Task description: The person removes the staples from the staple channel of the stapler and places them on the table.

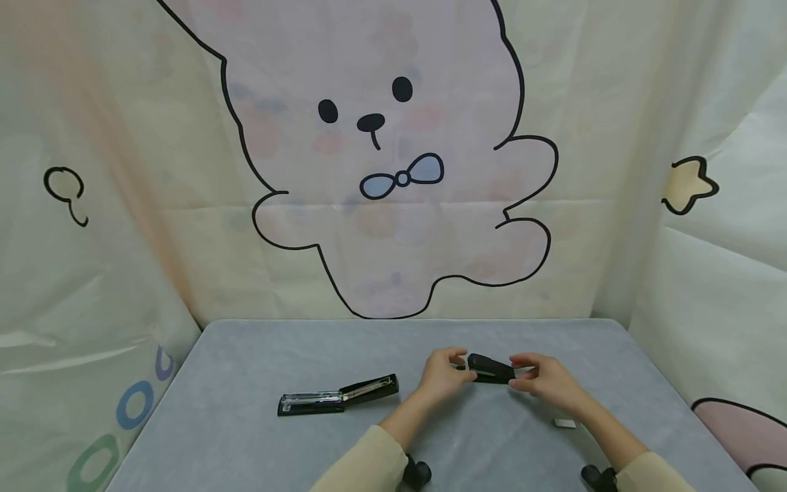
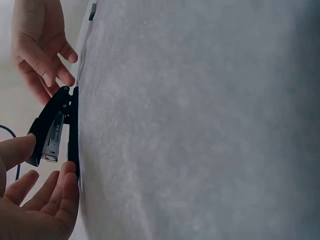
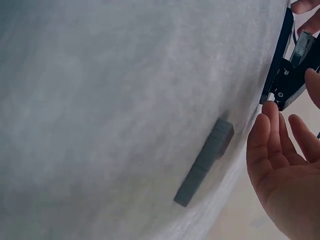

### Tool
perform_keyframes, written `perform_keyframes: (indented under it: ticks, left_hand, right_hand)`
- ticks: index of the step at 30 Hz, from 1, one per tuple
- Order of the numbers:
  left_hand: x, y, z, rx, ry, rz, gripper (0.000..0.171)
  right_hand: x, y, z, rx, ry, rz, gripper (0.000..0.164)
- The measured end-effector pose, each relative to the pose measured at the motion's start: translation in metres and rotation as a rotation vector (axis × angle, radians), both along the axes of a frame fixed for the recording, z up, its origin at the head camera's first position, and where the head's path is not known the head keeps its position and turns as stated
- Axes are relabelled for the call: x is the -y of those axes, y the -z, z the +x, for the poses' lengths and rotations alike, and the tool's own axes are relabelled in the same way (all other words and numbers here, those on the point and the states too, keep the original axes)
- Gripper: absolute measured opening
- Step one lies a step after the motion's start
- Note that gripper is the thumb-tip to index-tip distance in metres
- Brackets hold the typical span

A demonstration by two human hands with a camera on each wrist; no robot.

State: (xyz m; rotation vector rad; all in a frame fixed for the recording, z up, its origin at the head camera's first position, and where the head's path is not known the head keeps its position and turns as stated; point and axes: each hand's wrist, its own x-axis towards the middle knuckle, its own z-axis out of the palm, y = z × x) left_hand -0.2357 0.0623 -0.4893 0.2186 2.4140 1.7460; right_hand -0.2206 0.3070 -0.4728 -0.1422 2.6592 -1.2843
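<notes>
A black stapler (image 1: 492, 369) rests on the table between the two hands, its upper arm raised from the base. My left hand (image 1: 444, 374) is at its front end, thumb by the upper arm's tip and fingers at the base, as the left wrist view shows. Around the hinge end, my right hand (image 1: 549, 384) has its fingers loosely spread, fingertips at the stapler's rear. The metal magazine (image 2: 53, 140) shows between arm and base in the left wrist view. Left of the hands lies a second black stapler (image 1: 338, 395), folded wide open.
A small grey strip of staples (image 1: 564, 424) lies near the right forearm; the right wrist view shows the strip (image 3: 204, 162) in several stuck pieces. Grey cloth covers the table (image 1: 258, 355). A printed curtain (image 1: 393, 239) hangs behind and along both sides.
</notes>
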Motion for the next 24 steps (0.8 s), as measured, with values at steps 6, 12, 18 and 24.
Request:
perform_keyframes:
  ticks: [6,12,18,24]
  left_hand:
    - [-0.002,0.001,-0.001,0.042,-0.022,0.055,0.037]
    - [-0.005,0.001,-0.002,0.038,-0.035,0.062,0.034]
    - [-0.008,0.002,-0.003,0.009,-0.062,0.054,0.03]
    - [-0.009,0.001,-0.002,0.045,-0.092,0.11,0.03]
  right_hand:
    - [0.001,0.001,-0.003,0.014,-0.014,-0.028,0.061]
    - [0.003,0.004,-0.005,0.014,-0.023,-0.026,0.05]
    - [0.002,0.008,-0.01,-0.034,-0.044,0.007,0.034]
    - [0.001,0.01,-0.01,-0.072,-0.056,0.038,0.026]
